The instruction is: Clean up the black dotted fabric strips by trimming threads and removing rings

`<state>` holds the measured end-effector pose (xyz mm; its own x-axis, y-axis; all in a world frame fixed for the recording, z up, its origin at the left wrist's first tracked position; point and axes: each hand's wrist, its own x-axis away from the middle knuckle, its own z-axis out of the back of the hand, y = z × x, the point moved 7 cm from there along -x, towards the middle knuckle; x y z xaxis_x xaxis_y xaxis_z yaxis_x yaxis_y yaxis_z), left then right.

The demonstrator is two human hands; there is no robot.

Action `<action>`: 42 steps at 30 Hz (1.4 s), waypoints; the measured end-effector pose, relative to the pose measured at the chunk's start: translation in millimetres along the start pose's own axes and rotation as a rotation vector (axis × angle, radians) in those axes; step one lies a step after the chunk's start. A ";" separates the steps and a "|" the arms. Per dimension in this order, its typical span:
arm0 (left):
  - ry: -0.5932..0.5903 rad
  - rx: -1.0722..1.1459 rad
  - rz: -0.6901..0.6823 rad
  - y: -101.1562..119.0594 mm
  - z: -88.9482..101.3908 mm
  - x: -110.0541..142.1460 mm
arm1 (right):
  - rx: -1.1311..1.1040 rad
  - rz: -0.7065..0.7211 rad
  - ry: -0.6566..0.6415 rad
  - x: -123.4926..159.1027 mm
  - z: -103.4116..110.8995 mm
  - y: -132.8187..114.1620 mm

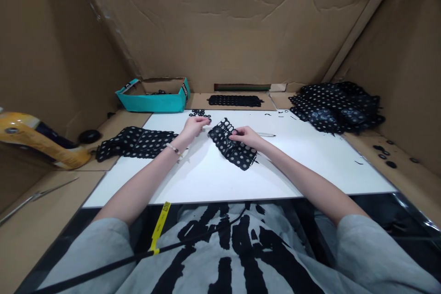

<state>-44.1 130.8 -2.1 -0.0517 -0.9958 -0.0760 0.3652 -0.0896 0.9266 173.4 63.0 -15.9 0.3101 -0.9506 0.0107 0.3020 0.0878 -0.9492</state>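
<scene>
A small black perforated sheet with rows of round holes lies aslant on the white board, its upper corner more open, like linked rings. My right hand pinches this sheet at its right edge between thumb and fingers. To its left, my left hand has thumb and fingertips together on a small black piece that looks like a ring. Just behind those fingertips sits a cluster of loose black rings. A longer black perforated sheet lies left of my left wrist, partly behind it.
An open teal box with black pieces inside stands back left. Another sheet lies at the back, and a pile of sheets back right. A pen, tweezers, a yellow bottle and black scraps lie around. Cardboard walls enclose the board.
</scene>
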 end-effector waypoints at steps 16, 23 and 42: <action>-0.216 -0.410 -0.558 63.6 -28.0 42.3 | 0.036 -0.040 -0.015 6.3 5.1 -9.0; -0.321 -0.306 -0.478 59.6 -50.8 55.9 | -0.069 0.041 -0.123 5.8 -0.7 -13.7; 0.127 -0.070 -0.167 15.7 10.5 6.5 | -0.006 -0.079 -0.045 4.8 2.9 1.0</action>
<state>-48.4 123.1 15.8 -0.0010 -0.9612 -0.2759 0.4257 -0.2501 0.8696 177.9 59.4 -15.9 0.3260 -0.9401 0.0997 0.3215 0.0111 -0.9468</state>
